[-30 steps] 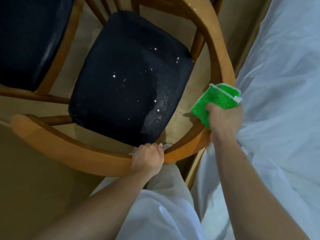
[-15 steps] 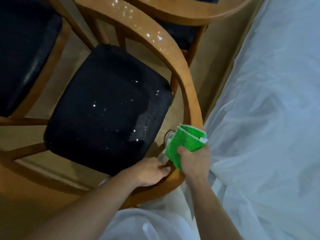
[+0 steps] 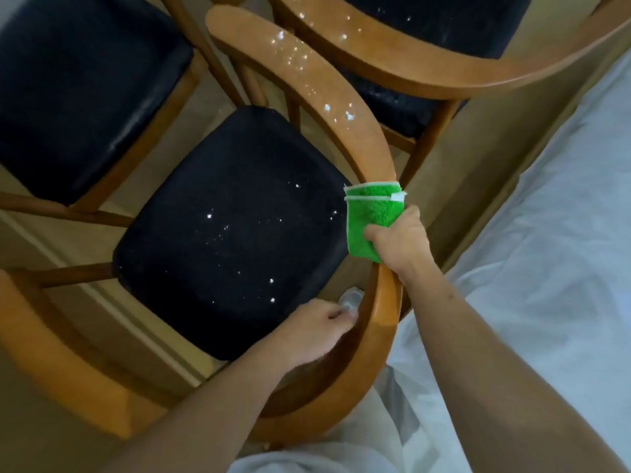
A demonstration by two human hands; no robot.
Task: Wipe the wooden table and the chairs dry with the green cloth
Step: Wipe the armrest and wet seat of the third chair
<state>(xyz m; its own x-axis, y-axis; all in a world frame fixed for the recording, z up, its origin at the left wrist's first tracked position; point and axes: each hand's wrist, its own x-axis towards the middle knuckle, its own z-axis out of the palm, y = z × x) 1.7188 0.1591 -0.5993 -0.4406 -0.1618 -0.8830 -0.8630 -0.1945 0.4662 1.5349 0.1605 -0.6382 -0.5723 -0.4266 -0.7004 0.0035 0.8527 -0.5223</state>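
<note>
White sheeting (image 3: 553,254) is covering the whole right side of the view, with pale flooring (image 3: 218,100) showing between wooden chair legs on the left. Three chairs are crowding together: the nearest chair (image 3: 358,124) is sitting centre frame, its curved wooden backrest rail running from the upper middle down to the lower right, and water droplets are glinting along the rail's upper stretch. Its black seat (image 3: 232,230) is also carrying scattered droplets. A second chair (image 3: 78,83) is standing at upper left and a third chair (image 3: 426,66) at upper right, its rail arching across the top.

The green cloth (image 3: 374,218) is lying folded over the nearest chair's rail about halfway along, its long axis running up and down the picture, white-trimmed edges pointing away from the person (a small white tag is showing at the top right corner, with no readable writing). The right hand (image 3: 403,244) is gripping the cloth's lower part, fingers curled round it and the rail. The left hand (image 3: 314,331) is curling its fingers round the rail's inner edge lower down, beside a blurred shoe tip (image 3: 351,297).

Compared with half a second ago, the cloth is sitting further up the rail and well apart from the left hand.
</note>
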